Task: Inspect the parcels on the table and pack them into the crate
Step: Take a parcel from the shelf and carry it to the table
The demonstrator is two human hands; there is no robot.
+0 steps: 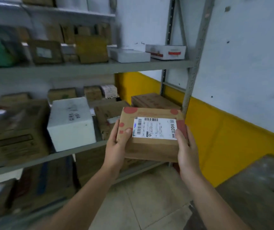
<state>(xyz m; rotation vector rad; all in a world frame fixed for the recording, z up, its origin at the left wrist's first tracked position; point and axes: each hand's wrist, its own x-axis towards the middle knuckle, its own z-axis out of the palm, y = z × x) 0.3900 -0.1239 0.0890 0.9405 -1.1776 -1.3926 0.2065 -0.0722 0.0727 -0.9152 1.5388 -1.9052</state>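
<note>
Both bare arms reach forward from the bottom edge. One hand is on each side of the brown parcel [149, 151] and holds it up in the air, level. The left hand [116, 146] grips the left end with its thumb on top. The right hand [185, 150] grips the right end, thumb by the white label [155, 129], which faces up. Behind the parcel stands a grey shelf [90, 68] with a white box [71, 123] near the middle board's front edge. A table [257, 188] corner shows low on the right.
</note>
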